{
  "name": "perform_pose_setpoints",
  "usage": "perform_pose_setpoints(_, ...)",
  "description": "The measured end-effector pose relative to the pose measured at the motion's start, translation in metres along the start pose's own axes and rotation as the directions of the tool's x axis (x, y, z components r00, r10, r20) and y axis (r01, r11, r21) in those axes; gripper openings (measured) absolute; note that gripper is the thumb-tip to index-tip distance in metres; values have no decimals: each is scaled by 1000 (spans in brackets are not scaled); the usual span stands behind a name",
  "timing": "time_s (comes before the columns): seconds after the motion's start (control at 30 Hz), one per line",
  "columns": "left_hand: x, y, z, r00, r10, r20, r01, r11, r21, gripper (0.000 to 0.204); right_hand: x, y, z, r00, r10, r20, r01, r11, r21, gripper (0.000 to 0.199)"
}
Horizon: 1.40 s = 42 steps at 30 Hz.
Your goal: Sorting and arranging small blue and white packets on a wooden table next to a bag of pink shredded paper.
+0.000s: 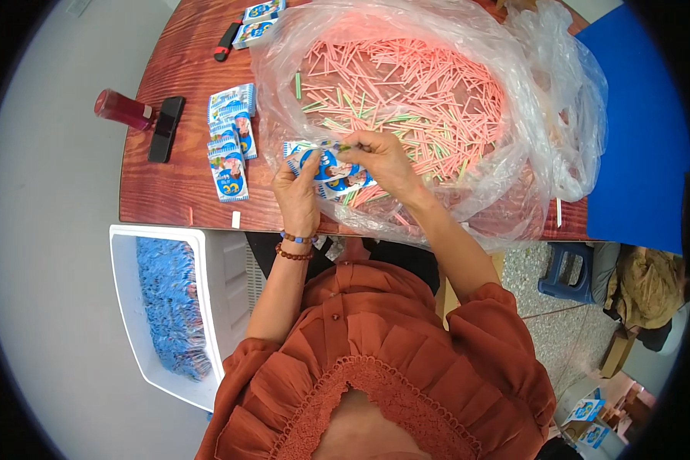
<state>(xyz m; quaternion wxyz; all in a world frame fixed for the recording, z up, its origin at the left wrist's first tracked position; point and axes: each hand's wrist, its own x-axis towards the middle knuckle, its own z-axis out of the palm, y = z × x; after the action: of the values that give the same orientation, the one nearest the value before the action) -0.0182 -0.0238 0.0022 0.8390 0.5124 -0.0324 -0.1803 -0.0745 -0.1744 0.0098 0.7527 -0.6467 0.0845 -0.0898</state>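
My left hand (297,198) pinches a small blue-and-white packet (328,165) by its left part, thumb on its front. At the packet's upper right edge the fingers of my right hand (387,163) are closed on it. A second packet (345,184) shows just below, partly covered; whether a hand also holds it I cannot tell. Both hands are over the near left side of a large clear plastic bag (525,130), spread wide. Many thin pink and green sticks (437,92) lie loose in it.
Left of the bag lie overlapping packets (228,165), a dark phone (166,129), a red bottle (124,109) and a red-and-black cutter (226,42). More packets (254,32) lie beyond. A white bin (211,307) of blue packets stands below the table's left edge; a blue stool (567,272) stands right.
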Motion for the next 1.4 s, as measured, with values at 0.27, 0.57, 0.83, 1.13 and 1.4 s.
perform_pose_setpoints(0.27, 0, -7, 3, 997, 18, -70, -20, 1000, -18, 7, -8, -12, -2, 995, 94, -39, -99, 983, -157, 13)
perform_pose_setpoints(0.57, -4, -7, 3, 998, -24, -54, 23, 1000, -12, 15, -9, -8, 0, 997, 59, -44, -59, 998, -7, 23)
perform_pose_setpoints(0.83, -7, 5, 9, 992, -124, 0, 123, 987, -105, 24, -17, -39, -17, 939, -324, -110, 315, 944, -93, 14)
perform_pose_setpoints(1.13, -3, 3, 3, 985, -157, 69, 165, 977, -138, 23, -12, -38, -27, 851, -493, 183, 525, 782, -335, 29)
perform_pose_setpoints(1.4, -8, 4, 8, 986, -104, 131, 124, 980, -154, 20, -15, -33, -16, 855, -444, 270, 519, 716, -467, 28)
